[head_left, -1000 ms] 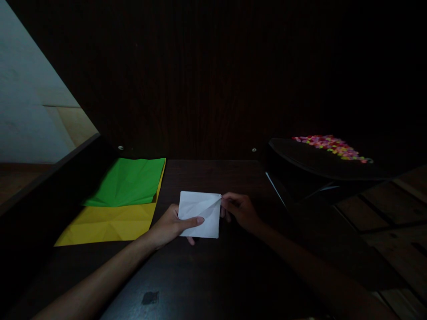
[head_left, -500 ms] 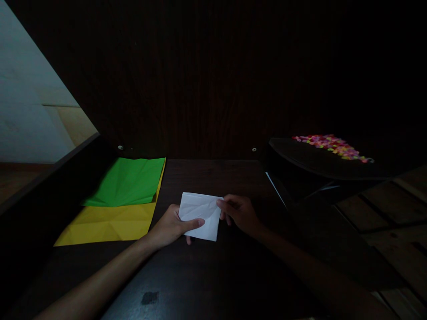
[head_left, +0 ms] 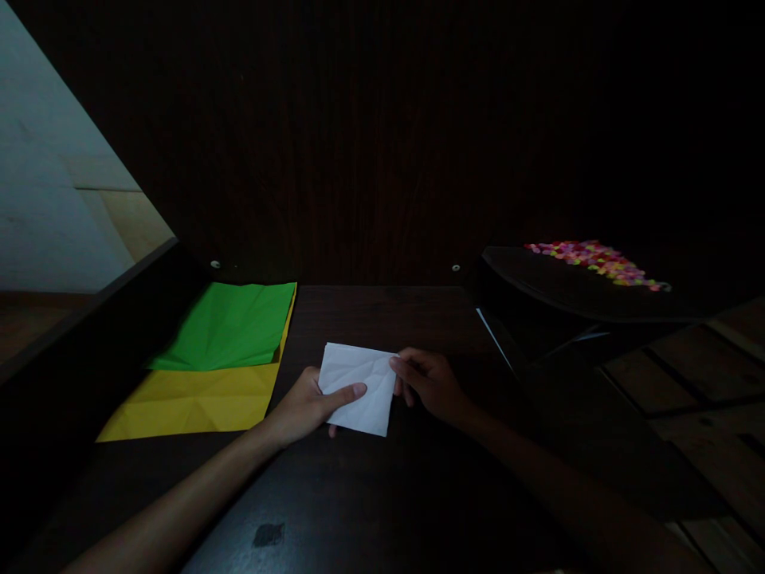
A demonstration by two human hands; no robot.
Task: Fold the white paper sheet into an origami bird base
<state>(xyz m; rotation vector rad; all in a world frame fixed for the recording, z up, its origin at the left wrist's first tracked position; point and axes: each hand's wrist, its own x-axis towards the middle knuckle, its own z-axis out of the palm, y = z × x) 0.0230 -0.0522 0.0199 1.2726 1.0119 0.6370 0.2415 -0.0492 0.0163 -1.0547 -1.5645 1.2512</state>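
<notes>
The white paper, a creased and folded sheet, lay near the middle of the dark table, tilted slightly so that its long axis ran from the far left corner down toward the near right one. It sat between the two hands, touched by both. The left hand came in from the near left and was clamped on the sheet's left edge, thumb laid flat across the top face and pointing right, the other fingers tucked beneath (only one fingertip showed below the near edge). The right hand came in from the right and pinched the far right corner between thumb and forefinger, the remaining fingers curled together behind. Both hands were equally close, each already in contact; the paper extended rightward from the left hand and leftward from the right, so its free edges were the far one and the near one.

Farther out, to the left and a little farther back, a green sheet overlapped a yellow sheet, both flat on the table and well apart from the hands. To the far right a dark tray-like surface carried a scatter of small coloured pieces (too small to identify).
</notes>
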